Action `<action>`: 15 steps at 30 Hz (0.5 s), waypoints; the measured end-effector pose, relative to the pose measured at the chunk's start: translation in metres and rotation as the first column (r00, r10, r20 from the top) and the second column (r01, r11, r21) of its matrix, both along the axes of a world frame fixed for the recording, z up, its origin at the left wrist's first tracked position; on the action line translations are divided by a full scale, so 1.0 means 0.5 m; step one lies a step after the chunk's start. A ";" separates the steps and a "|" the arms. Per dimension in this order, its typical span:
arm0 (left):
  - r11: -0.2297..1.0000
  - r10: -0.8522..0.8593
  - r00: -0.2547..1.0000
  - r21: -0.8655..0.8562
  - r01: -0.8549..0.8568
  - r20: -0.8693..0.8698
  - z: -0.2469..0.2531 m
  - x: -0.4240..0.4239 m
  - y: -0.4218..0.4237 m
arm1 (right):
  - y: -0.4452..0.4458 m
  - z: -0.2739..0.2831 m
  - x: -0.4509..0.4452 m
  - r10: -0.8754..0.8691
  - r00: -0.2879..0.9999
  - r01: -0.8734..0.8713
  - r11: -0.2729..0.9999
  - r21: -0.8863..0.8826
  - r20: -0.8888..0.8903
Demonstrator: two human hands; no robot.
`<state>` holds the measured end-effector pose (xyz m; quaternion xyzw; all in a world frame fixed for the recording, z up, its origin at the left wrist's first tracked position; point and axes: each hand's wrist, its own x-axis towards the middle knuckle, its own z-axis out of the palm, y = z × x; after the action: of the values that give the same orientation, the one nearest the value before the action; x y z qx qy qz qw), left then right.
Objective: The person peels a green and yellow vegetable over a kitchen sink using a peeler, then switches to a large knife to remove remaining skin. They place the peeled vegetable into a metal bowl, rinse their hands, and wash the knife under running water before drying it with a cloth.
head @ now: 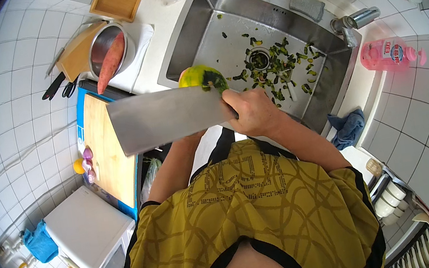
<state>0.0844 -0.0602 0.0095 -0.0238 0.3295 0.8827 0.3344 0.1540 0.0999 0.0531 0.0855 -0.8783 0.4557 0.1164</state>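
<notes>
My right hand (252,110) grips the handle of a wide cleaver (167,118), whose blade points left across the view. Just behind the blade is a partly peeled yellow-green squash (201,77) with dark green patches, near the sink's front left corner. My left hand (194,136) is mostly hidden by the blade; a fingertip shows at the squash's upper left edge, so the hand seems to hold it from below. Dark green peelings (279,53) lie scattered around the drain of the steel sink (216,31), with a white-handled peeler (290,86) among them.
A wooden cutting board (109,148) lies at left, with shallots (88,165) and an orange fruit (79,166) beside it. A sweet potato (112,62) leans in a steel pot (131,57) near a knife block (74,57). Right are a faucet (347,27), a soap bottle (382,55) and a blue cloth (347,128).
</notes>
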 end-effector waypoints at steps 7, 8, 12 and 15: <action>0.983 0.074 0.980 -0.150 -0.102 -0.183 0.029 0.001 0.019 | 0.005 0.009 -0.008 -0.011 0.999 0.011 1.000 -0.007 0.033; 0.983 0.073 0.973 -0.150 -0.107 -0.217 0.039 -0.001 0.025 | 0.007 0.009 -0.009 -0.014 0.999 0.015 1.000 -0.018 0.031; 0.995 -0.060 0.996 -0.081 0.054 -0.063 -0.003 -0.016 -0.021 | 0.005 0.009 -0.008 0.021 0.999 -0.020 1.000 -0.024 0.042; 0.976 -0.109 0.989 -0.199 0.087 -0.101 0.022 -0.018 -0.007 | 0.004 0.004 -0.010 0.030 0.998 -0.031 0.999 0.012 0.047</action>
<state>0.0753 -0.0637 0.0204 0.0094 0.4330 0.8286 0.3547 0.1489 0.1019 0.0553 0.0888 -0.8823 0.4537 0.0882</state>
